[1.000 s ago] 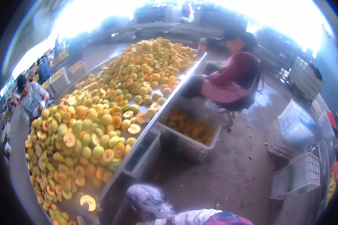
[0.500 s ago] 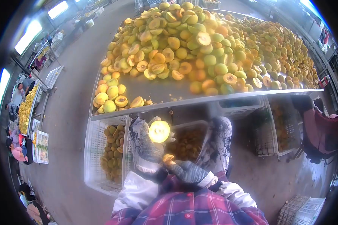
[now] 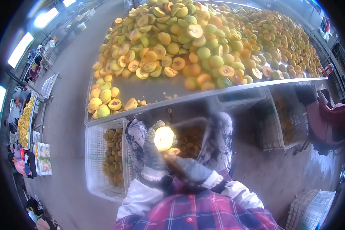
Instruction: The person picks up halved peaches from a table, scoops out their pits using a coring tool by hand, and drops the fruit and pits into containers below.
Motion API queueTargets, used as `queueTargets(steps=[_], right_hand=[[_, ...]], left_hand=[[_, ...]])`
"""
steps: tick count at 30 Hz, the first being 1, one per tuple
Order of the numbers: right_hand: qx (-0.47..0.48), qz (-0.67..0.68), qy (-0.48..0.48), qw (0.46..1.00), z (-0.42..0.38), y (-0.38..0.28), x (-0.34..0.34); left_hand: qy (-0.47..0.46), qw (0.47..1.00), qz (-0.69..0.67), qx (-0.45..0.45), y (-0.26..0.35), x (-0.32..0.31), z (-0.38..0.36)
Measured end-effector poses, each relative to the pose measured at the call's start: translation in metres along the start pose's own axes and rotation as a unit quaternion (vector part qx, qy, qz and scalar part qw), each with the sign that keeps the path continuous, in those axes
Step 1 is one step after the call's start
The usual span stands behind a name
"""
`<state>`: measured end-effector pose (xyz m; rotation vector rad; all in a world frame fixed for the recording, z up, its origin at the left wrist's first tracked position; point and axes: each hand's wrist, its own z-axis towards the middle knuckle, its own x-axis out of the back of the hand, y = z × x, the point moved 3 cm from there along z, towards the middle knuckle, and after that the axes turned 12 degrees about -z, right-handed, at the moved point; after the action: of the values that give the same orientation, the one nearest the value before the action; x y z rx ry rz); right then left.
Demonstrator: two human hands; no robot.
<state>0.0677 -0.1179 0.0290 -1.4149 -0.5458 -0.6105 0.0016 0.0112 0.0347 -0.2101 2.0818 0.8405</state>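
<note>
My left hand [image 3: 152, 149], in a grey knitted glove, is wrapped round a halved yellow peach [image 3: 164, 138]. The cut face points up and is washed out by glare. Close below it, my right hand [image 3: 192, 168], also gloved, has its fingers drawn together. A small orange-tan shape [image 3: 173, 151] shows at the right fingertips, beside the peach; I cannot make out what it is. Motion blurs the right fingers. Both hands are over my lap, in front of the metal table [image 3: 142, 86], which carries a large heap of peach halves [image 3: 172, 38].
A white crate [image 3: 96, 161] with peach halves stands left of my legs. Another container of fruit [image 3: 191, 140] is between my knees. More crates [image 3: 274, 122] stand under the table at right. A person in dark pink [image 3: 327, 122] sits at far right; several people work at left.
My right hand has moved up towards the peach in my left hand, bringing its fingertips to the fruit's lower edge. The view has shifted slightly.
</note>
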Motion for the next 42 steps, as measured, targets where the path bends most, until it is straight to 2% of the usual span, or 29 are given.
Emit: queueTargets(steps=[2, 4, 5, 6, 8, 9, 11, 14, 15, 19, 21, 22, 25, 27, 31, 33, 34, 36, 37, 39, 40, 42], right_hand=[[-0.005, -0.001, -0.023, 1.000, -0.006, 0.011, -0.026], [-0.074, 0.006, -0.126, 0.989, -0.003, 0.035, -0.060], [0.005, 0.065, -0.138, 0.988, -0.010, 0.037, -0.053], [0.006, 0.065, -0.138, 0.988, -0.013, 0.035, -0.053], [-0.010, -0.110, -0.039, 0.993, -0.013, 0.025, -0.039], [-0.008, -0.108, -0.040, 0.993, -0.015, 0.019, -0.026], [0.000, -0.013, 0.065, 0.998, -0.011, 0.000, 0.025], [-0.033, -0.057, 0.060, 0.996, -0.007, 0.022, 0.020], [-0.007, -0.069, 0.108, 0.992, -0.004, 0.023, 0.018], [0.007, -0.173, 0.100, 0.980, -0.002, 0.016, 0.024], [-0.019, -0.262, 0.061, 0.963, -0.004, 0.024, 0.010], [-0.018, -0.263, 0.061, 0.963, -0.007, 0.029, -0.002], [-0.029, -0.289, 0.108, 0.951, -0.015, 0.045, -0.030], [0.011, -0.295, 0.118, 0.948, -0.018, 0.050, -0.033], [-0.004, -0.312, 0.075, 0.947, -0.017, 0.028, -0.004], [-0.067, -0.091, 0.088, 0.990, -0.013, 0.028, 0.000], [-0.067, -0.091, 0.089, 0.990, -0.012, 0.027, -0.002], [-0.031, -0.113, 0.165, 0.979, -0.011, 0.023, -0.001], [-0.032, -0.112, 0.166, 0.979, -0.011, 0.020, 0.003], [-0.098, -0.059, 0.060, 0.992, -0.010, 0.016, 0.010], [-0.098, -0.059, 0.060, 0.992, -0.007, 0.013, 0.015], [-0.227, 0.063, -0.011, 0.972, -0.004, 0.018, 0.017]], left_hand=[[0.022, 0.998, 0.037, -0.040, -0.004, -0.010, -0.001], [0.010, 0.997, 0.055, -0.051, -0.002, -0.016, -0.001], [0.005, 0.997, 0.064, -0.053, -0.002, -0.017, -0.002], [0.000, 0.996, 0.074, -0.053, -0.002, -0.018, -0.002], [-0.009, 0.994, 0.094, -0.049, -0.003, -0.021, -0.004], [-0.014, 0.993, 0.104, -0.046, -0.005, -0.023, -0.006], [-0.025, 0.991, 0.122, -0.042, -0.008, -0.024, -0.010], [-0.026, 0.982, 0.168, -0.075, -0.017, -0.022, -0.012], [-0.021, 0.976, 0.190, -0.101, -0.020, -0.019, -0.012], [0.014, 0.937, 0.282, -0.206, -0.030, -0.006, -0.010], [0.028, 0.917, 0.317, -0.241, -0.033, -0.001, -0.010], [0.033, 0.908, 0.331, -0.253, -0.035, 0.001, -0.010], [0.028, 0.895, 0.363, -0.258, -0.037, 0.006, -0.009], [0.020, 0.891, 0.380, -0.247, -0.037, 0.010, -0.006], [0.015, 0.880, 0.411, -0.238, -0.040, 0.016, -0.001], [0.015, 0.875, 0.423, -0.235, -0.042, 0.019, 0.000], [0.015, 0.875, 0.423, -0.235, -0.045, 0.017, 0.001], [0.091, 0.808, 0.443, -0.378, -0.052, 0.007, -0.001], [0.128, 0.765, 0.447, -0.444, -0.058, 0.001, -0.002], [0.201, 0.663, 0.446, -0.567, -0.062, -0.007, -0.008], [0.175, 0.673, 0.456, -0.555, -0.058, -0.005, -0.008], [0.053, 0.756, 0.494, -0.427, -0.046, 0.001, -0.006]])
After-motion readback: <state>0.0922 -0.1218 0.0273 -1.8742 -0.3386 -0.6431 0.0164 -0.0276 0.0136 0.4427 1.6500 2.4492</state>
